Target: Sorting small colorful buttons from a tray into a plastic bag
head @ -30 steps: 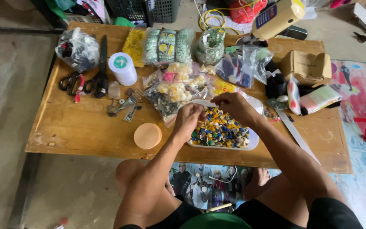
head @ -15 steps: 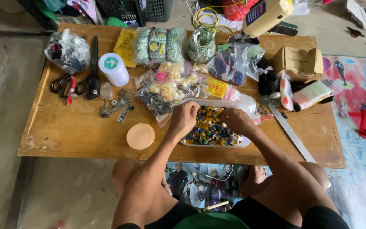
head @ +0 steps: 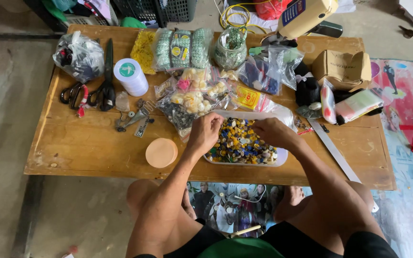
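Both hands dig into my tray of buttons: left hand curled, pinching small pieces; right hand clenched beside it, contents hidden.

The person's forearms are bare, with no sleeves, and the left hand and right hand carry no gloves; I can't make out any rings or a watch. The knees and lower legs are bare too. Dark, near-black shorts cover the thighs, and a strip of bright green cloth shows at the waist, at the bottom edge of view.
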